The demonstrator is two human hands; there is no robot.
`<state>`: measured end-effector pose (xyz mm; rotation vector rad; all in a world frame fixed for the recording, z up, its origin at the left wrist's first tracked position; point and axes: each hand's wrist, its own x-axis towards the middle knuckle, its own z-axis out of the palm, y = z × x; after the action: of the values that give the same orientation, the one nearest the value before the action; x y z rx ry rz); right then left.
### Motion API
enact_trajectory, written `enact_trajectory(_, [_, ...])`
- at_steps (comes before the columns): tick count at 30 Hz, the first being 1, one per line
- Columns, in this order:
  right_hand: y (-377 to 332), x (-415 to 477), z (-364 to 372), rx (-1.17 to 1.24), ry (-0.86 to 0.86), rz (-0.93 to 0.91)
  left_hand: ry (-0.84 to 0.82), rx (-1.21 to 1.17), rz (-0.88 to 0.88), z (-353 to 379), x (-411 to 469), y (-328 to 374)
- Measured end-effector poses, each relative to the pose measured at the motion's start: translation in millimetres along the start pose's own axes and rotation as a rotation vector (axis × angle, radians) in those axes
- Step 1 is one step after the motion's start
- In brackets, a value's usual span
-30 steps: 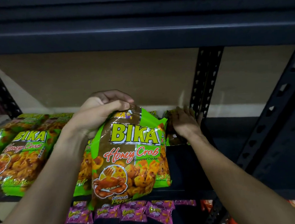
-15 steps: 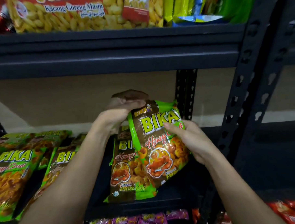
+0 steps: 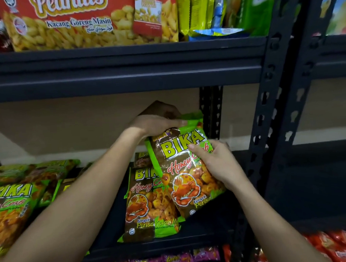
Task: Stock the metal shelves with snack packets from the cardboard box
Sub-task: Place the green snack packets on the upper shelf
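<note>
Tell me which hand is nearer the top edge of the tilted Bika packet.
Left. The left hand grips the top edge of the tilted packet; the right hand holds its right side, lower down.

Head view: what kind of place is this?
Likely a small shop or stockroom: dark metal shelves hold rows of packaged snacks, peanut bags above, Bika crab crackers in the middle, purple packets below.
</note>
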<state>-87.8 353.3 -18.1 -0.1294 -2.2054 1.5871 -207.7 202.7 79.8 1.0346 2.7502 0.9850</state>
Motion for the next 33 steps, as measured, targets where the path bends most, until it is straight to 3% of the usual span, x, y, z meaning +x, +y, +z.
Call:
enact_trajectory(7, [19,12,0,-0.180,0.145,0.065,0.139,-0.093,0.132,10,4,-6])
enact_trajectory(12, [13,5,1,-0.197,0.090,0.004,-0.041,0.040,-0.010,13,11,2])
enact_trajectory(20, [11,10,4,-0.315,0.204,0.052,0.230,-0.023,0.230,26,14,5])
enact_trajectory(23, [15,10,6,-0.340,0.284,0.149,0.316,-0.008,0.209,44,10,-3])
enact_trajectory(26, [20,7,5,-0.337,0.316,0.196,0.361,-0.049,0.074,57,-13,-17])
enact_trajectory(33, [28,1,15,-0.462,0.336,0.416,0.310,0.360,-0.011,122,-80,-78])
